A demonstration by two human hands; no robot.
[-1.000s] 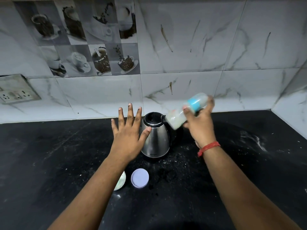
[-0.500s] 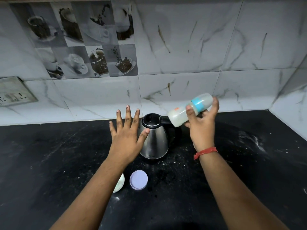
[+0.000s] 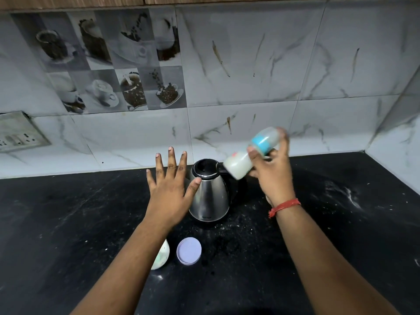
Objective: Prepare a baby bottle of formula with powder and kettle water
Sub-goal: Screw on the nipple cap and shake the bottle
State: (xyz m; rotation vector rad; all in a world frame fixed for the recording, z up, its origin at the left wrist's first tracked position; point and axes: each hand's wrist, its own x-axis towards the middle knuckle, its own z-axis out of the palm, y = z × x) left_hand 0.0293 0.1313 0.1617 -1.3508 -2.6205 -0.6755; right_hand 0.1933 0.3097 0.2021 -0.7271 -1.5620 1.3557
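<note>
Head view showed the bottle (image 3: 248, 153), milky and capped, tilted above the kettle (image 3: 209, 192), right hand (image 3: 273, 176) clamped around it; left hand (image 3: 169, 189) hovered, fingers spread. Shaking well probably needed a firm grip, clear of the kettle.

Black stone countertop (image 3: 68, 223) lies under and around both hands, speckled with pale crumbs. White smear (image 3: 350, 194) on it, to the right of the right hand (image 3: 275, 178). Grey-veined marble wall tiles (image 3: 272, 64) beyond the fingertips. Coffee-cup picture tiles (image 3: 113, 64) above the left hand (image 3: 169, 196). Socket plate (image 3: 20, 133) far left of it. Wood cabinet edge (image 3: 68, 1) overhead.
</note>
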